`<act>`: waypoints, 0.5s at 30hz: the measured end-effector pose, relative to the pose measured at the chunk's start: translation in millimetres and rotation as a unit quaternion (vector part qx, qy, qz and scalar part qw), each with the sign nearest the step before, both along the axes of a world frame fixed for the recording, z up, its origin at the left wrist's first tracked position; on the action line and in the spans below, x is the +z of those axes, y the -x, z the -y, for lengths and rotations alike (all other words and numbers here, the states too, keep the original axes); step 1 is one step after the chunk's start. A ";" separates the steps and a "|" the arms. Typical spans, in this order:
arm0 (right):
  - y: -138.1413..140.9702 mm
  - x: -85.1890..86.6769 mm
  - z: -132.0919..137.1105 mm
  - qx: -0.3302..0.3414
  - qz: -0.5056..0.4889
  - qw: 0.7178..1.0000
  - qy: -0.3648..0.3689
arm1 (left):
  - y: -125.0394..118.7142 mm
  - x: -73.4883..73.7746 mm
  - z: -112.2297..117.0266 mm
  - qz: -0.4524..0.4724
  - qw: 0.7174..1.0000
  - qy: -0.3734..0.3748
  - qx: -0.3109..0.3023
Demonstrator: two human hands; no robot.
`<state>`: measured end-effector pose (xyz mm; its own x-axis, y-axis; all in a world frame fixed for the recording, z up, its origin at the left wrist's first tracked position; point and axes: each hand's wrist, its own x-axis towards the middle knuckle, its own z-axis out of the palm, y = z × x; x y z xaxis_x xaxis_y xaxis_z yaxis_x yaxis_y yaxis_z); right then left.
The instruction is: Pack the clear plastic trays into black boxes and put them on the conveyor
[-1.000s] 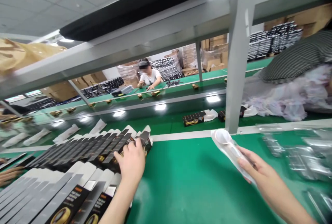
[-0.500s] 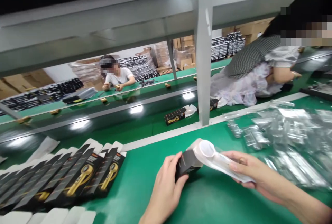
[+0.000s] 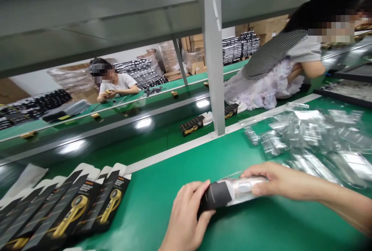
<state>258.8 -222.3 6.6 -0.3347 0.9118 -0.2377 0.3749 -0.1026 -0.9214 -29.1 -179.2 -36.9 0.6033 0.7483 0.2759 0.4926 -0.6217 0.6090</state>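
My left hand (image 3: 190, 212) is wrapped round a small black carton (image 3: 215, 195), which lies tilted over the green bench with its open end facing right. In my right hand (image 3: 273, 181) is a pale handheld shower head (image 3: 244, 187) in a clear plastic shell. Fingers and thumb grip the shell's outer end. Its other end is inside the carton's mouth, hidden by the carton walls.
Several black cartons (image 3: 75, 208) printed with a gold shower head lean in a row at left. Clear plastic shells (image 3: 308, 134) are heaped at right. A metal post (image 3: 213, 57) rises at the bench edge. Beyond, cartons (image 3: 192, 125) lie on the belt; two people sit nearby.
My right hand has moved the shower head leftward, and its round head has gone into the carton. The carton has turned closer to level. The camera view has shifted slightly right.
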 end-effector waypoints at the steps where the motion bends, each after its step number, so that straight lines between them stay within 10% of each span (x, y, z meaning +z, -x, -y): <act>1: 3.9 -1.2 -0.1 0.002 0.014 1.000 -0.003 | -0.7 1.8 0.8 -0.014 1.000 -0.011 -0.022; 11: 33.5 -10.7 -5.5 -0.027 0.013 0.999 -0.029 | -17.7 7.2 7.5 0.052 0.998 -0.015 0.033; 15: 13.6 -10.1 -9.8 -0.018 0.012 0.999 -0.038 | -8.0 2.4 -22.0 -0.011 0.998 -0.047 0.040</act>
<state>245.2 -212.5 -3.6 -0.2971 0.9386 -0.1753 0.3943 -0.0466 -0.9178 -21.0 -157.3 -34.6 0.5502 0.7653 0.3341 0.5556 -0.6342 0.5378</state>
